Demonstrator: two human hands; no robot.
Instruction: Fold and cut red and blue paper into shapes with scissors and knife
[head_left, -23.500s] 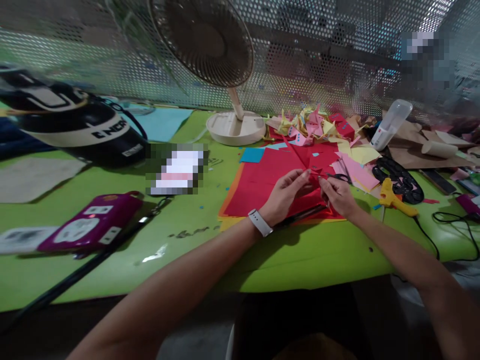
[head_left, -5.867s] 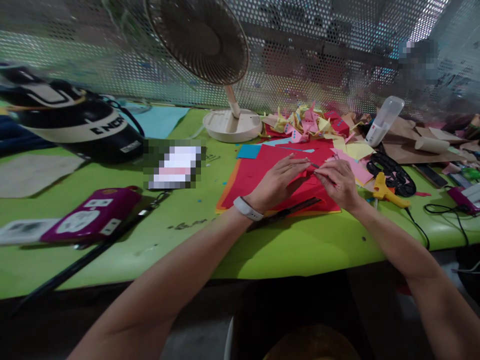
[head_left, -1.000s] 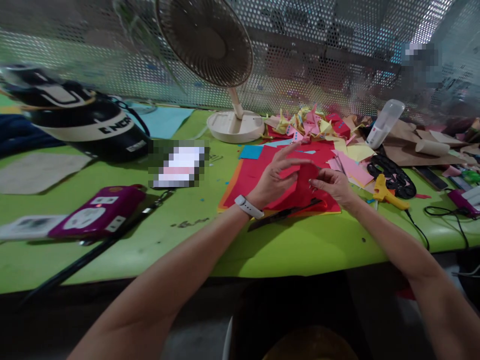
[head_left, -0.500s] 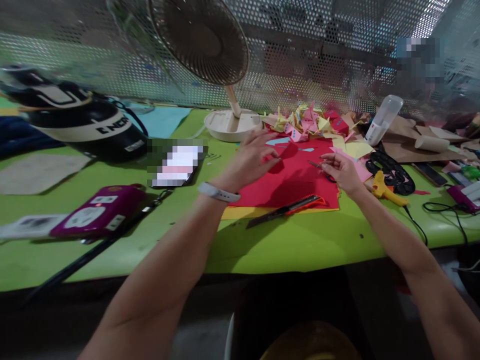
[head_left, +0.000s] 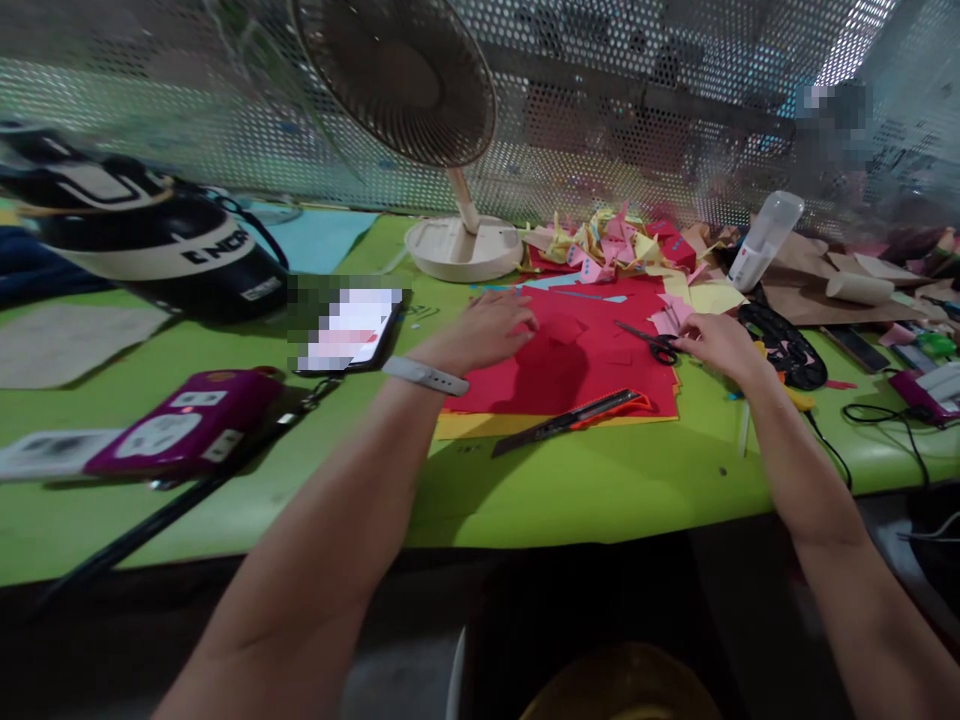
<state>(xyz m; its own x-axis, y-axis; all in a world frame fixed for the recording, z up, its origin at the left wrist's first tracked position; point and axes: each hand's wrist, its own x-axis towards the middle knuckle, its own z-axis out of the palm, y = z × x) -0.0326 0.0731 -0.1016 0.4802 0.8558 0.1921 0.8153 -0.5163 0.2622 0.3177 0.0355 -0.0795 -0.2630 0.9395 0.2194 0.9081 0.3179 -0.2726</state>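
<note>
My left hand [head_left: 491, 332] hovers at the left side of a stack of red paper [head_left: 592, 385], fingers loosely bent and apart, holding nothing that I can see. A small red paper piece [head_left: 564, 330] lies on the stack in front of its fingertips. At the stack's right edge, the fingers of my right hand [head_left: 716, 345] are closed around the edge of a creased pink paper [head_left: 670, 314], partly hidden by the hand. Black scissors [head_left: 649, 341] rest on the red paper beside my right fingertips. Nearer to me lies an orange-and-black box cutter [head_left: 574, 422].
Folded paper pieces [head_left: 615, 245] are heaped behind. A fan [head_left: 465, 250], phone [head_left: 352, 330], black bottle [head_left: 157, 240] and purple device [head_left: 184, 425] stand or lie leftward. Rightward are a clear-topped bottle [head_left: 766, 240], a black openwork object [head_left: 787, 345] and a partly covered yellow glue gun [head_left: 799, 400].
My left hand has drawn back left, leaving the red piece on the stack. My right hand has let go of the scissors and shifted right, onto the pink paper, which is now more creased.
</note>
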